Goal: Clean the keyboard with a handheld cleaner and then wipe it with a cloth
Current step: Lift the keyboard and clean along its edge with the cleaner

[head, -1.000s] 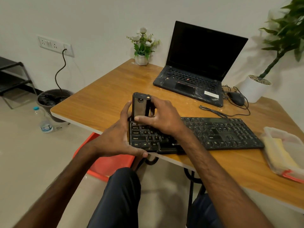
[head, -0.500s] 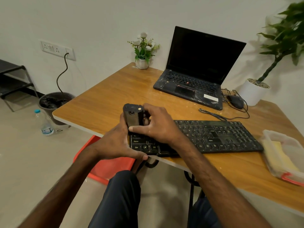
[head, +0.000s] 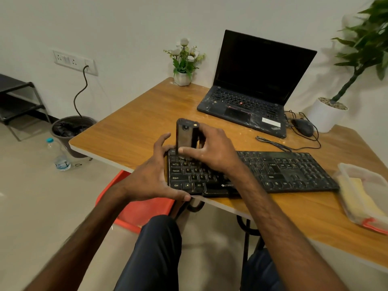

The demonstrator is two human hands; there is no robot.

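Head view: right hand (head: 212, 150) gripping upright handheld cleaner (head: 185, 135) at left end of keyboard (head: 283, 171); left hand (head: 151, 175) clasping same end.

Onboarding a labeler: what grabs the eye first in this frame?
The right hand holds a black cleaner upright on the keyboard's left end, while the left hand grips that end. Behind sits an open, dark laptop; a yellow cloth lies in a tub at the right.
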